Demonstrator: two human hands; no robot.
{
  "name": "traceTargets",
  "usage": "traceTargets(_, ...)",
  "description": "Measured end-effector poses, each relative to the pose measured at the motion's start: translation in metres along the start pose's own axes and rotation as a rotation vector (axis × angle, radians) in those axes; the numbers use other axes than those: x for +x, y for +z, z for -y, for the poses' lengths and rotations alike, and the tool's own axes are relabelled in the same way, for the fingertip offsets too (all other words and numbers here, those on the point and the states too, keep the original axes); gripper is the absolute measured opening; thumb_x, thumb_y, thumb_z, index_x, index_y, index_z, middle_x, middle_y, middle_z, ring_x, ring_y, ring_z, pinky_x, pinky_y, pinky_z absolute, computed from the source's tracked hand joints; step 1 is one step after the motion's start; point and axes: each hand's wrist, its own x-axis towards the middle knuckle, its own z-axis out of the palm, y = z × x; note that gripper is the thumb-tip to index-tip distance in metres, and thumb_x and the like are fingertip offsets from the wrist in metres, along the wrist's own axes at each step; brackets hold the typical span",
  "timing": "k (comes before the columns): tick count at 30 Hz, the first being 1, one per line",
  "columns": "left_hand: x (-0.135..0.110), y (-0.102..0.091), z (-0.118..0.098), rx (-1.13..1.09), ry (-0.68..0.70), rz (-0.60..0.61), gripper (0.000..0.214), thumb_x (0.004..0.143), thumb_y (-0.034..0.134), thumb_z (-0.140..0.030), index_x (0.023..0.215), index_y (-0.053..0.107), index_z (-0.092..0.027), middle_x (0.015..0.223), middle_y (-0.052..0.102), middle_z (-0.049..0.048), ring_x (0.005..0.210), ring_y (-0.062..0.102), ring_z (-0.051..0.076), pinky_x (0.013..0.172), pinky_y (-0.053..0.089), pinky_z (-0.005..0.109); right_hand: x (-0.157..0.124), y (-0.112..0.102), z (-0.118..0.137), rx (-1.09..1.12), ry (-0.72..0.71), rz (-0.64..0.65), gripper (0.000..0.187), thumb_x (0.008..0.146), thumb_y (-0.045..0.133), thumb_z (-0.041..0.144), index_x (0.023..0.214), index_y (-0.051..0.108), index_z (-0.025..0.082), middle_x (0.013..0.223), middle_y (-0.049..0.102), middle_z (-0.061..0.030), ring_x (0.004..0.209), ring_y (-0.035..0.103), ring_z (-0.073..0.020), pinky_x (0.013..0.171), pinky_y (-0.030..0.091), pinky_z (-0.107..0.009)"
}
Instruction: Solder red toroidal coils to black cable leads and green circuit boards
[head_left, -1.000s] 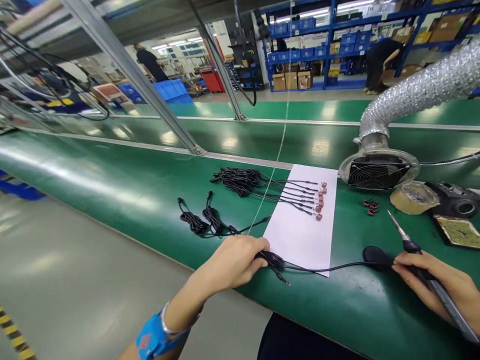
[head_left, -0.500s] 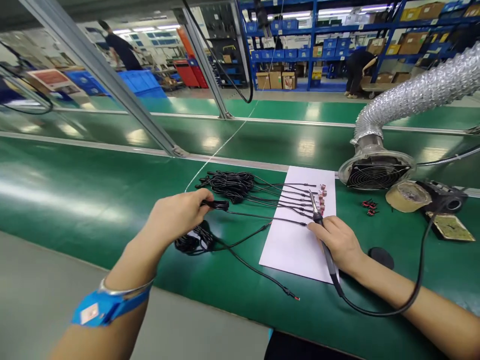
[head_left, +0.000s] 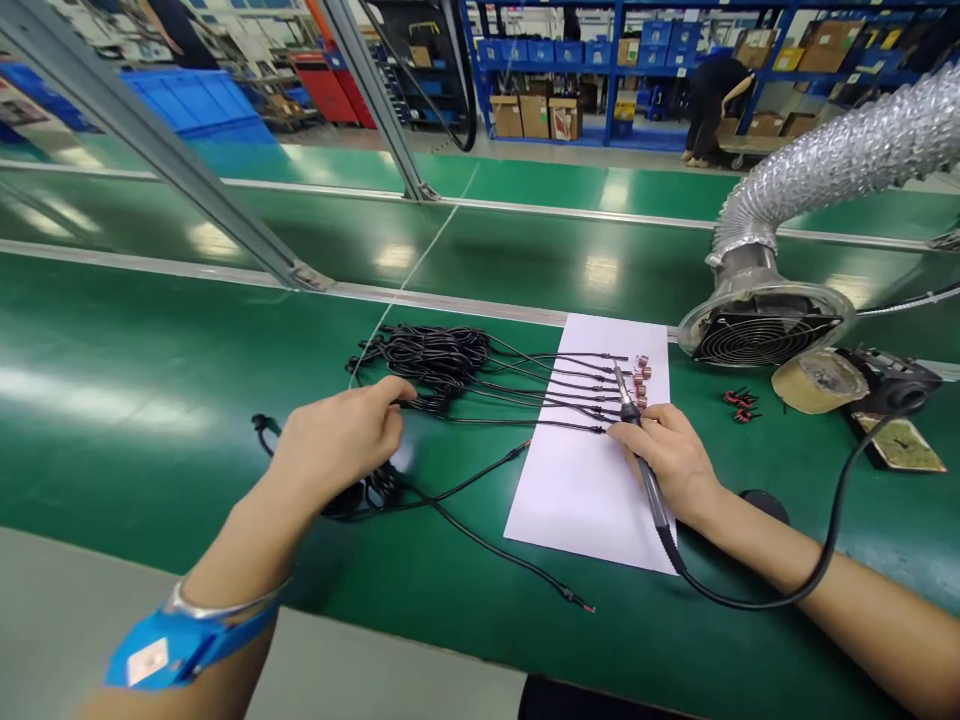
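My right hand [head_left: 671, 455] is closed round a soldering iron [head_left: 643, 465], its tip pointing at a row of small copper coils [head_left: 641, 378] on a white paper sheet [head_left: 592, 480]. Several black cables [head_left: 540, 385] run from a coiled bundle [head_left: 431, 355] onto the sheet. My left hand [head_left: 341, 435] rests over the cables beside the bundle, fingers curled with a fingertip on one cable; a blue wrist strap [head_left: 176, 640] is on that arm. More coiled cables [head_left: 367, 492] lie under this hand, with one loose lead [head_left: 517, 565] trailing toward the table edge.
A fume extractor fan [head_left: 765, 335] on a silver flexible duct [head_left: 840, 170] stands at the right. Beside it are a tape roll [head_left: 814, 378], an iron stand [head_left: 892, 385], a sponge tray [head_left: 900, 443] and small red-black parts [head_left: 739, 405]. A person bends by blue shelves [head_left: 709, 95] behind.
My left hand has set the cable down next to the bundle and lowered onto it. My right hand and the iron stay near the coils. The view has shifted a little.
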Motion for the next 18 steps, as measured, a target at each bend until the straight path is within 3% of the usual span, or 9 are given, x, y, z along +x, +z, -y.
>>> traceTargets(4,-0.014,-0.004,-0.020,-0.060,-0.009,-0.051,0.030,0.095,0.037,-0.029,0.113,0.060,-0.020,0.085,0.072,0.0028,0.079,0.067,0.023,0.057,0.033,0.024,-0.001,-0.014,0.001,0.051,0.001,-0.058,0.016,0.089,0.058,0.015,0.101,0.067,0.022,0.068,0.060,-0.0024,0.079,0.055,-0.0200,0.079,0.049,-0.036)
traceTargets(8,-0.026,0.001,-0.048,-0.180,0.073,-0.115,0.030,0.095,0.039,-0.033,0.107,0.063,-0.021,0.074,0.071,0.0026,0.069,0.067,0.022,0.056,0.039,0.027,-0.024,-0.049,-0.002,0.094,0.052,-0.174,0.024,0.086,0.061,0.012,0.105,0.066,0.026,0.072,0.064,-0.0009,0.079,0.059,-0.0196,0.080,0.051,-0.037)
traceTargets(11,-0.031,0.002,-0.074,-0.255,0.221,-0.091,0.029,0.093,0.040,-0.031,0.103,0.065,-0.022,0.074,0.072,0.0016,0.064,0.066,0.020,0.053,0.039,0.026,-0.059,-0.075,-0.015,0.094,0.204,-0.287,0.030,0.088,0.059,0.012,0.114,0.064,0.027,0.081,0.070,-0.0015,0.080,0.065,-0.0193,0.076,0.053,-0.036)
traceTargets(14,-0.033,-0.001,-0.105,-0.313,0.382,-0.085,0.028,0.092,0.038,-0.027,0.099,0.065,-0.022,0.079,0.074,0.0018,0.066,0.067,0.019,0.054,0.042,0.026,-0.092,-0.088,-0.038,0.022,0.478,-0.394,0.026,0.093,0.055,0.019,0.119,0.059,0.023,0.083,0.073,-0.0023,0.074,0.070,-0.0176,0.071,0.053,-0.032)
traceTargets(16,-0.032,-0.006,-0.129,-0.386,0.473,-0.080,0.028,0.093,0.037,-0.026,0.098,0.065,-0.021,0.079,0.074,0.0018,0.066,0.066,0.019,0.057,0.043,0.027,-0.102,-0.089,-0.055,-0.020,0.632,-0.399,0.021,0.095,0.053,0.029,0.113,0.058,0.021,0.079,0.073,-0.0026,0.069,0.071,-0.0179,0.067,0.054,-0.031)
traceTargets(18,-0.032,-0.012,-0.154,-0.482,0.564,-0.046,0.028,0.095,0.036,-0.026,0.095,0.064,-0.021,0.077,0.072,0.0014,0.066,0.066,0.018,0.060,0.045,0.027,-0.102,-0.085,-0.071,-0.025,0.691,-0.337,0.022,0.091,0.057,0.038,0.104,0.057,0.020,0.080,0.072,-0.0038,0.067,0.070,-0.0187,0.062,0.053,-0.030)
